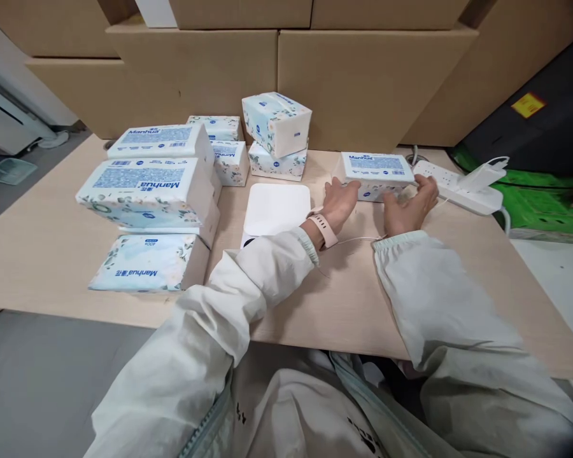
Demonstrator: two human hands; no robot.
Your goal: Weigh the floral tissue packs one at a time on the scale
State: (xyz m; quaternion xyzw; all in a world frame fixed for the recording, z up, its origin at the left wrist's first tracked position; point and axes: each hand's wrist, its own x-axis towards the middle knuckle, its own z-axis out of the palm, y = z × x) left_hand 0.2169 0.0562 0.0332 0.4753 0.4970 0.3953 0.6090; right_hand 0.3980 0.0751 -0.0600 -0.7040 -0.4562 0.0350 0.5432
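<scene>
A tissue pack (pixel 376 169) with blue print lies on the table at the right, between my two hands. My left hand (pixel 339 203), with a pink band at its wrist, grips its left front corner, the thumb on the front side. Round the right end curl the fingers of my right hand (pixel 409 207), its thumb near the front face. Left of my hands lies a flat white device (pixel 277 208) like a small scale, partly covered by my left sleeve. Farther left, several more tissue packs (pixel 138 191) are stacked; behind the device another pack (pixel 275 122) sits askew on one below.
A white power strip (pixel 458 186) with a plugged-in adapter lies close to my right hand. A thin cable (pixel 358 240) runs across the table (pixel 310 318) under my wrists. Large cardboard boxes (pixel 363 83) wall off the back. A green crate (pixel 544 207) stands beyond the right edge.
</scene>
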